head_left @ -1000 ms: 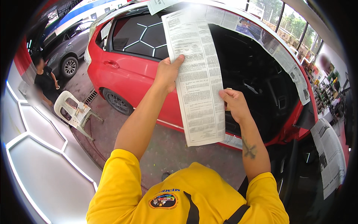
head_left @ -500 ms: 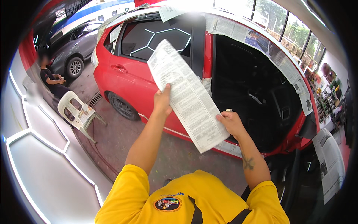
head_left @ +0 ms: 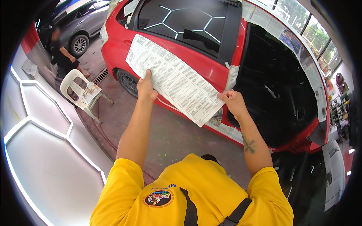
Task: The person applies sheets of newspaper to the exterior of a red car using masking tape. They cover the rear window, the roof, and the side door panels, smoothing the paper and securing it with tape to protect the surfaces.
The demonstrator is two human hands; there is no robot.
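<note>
A folded sheet of newspaper [head_left: 171, 77] is held out in front of me, slanting from upper left to lower right. My left hand [head_left: 146, 86] grips its lower left edge, thumb on top and the fingers hidden behind the paper. At the right end, my right hand [head_left: 233, 101] pinches the sheet's edge between thumb and fingers. Beyond the paper stands a red car [head_left: 184, 45], its rear door behind the sheet. Newspaper strips [head_left: 264, 22] are stuck along the car's roof edge and around the dark front door opening [head_left: 279, 86].
A white plastic chair [head_left: 81, 88] stands on the left, with paper on its seat. Behind it sits a person [head_left: 64, 54] in dark clothes, near a grey car [head_left: 86, 22]. White panels with light strips [head_left: 49, 162] line the left side. Newspaper [head_left: 333, 177] covers a part at the far right.
The newspaper has tilted flatter, its far end swinging left and down, and both hands moved with it. My view has shifted, so the car's roof is less visible.
</note>
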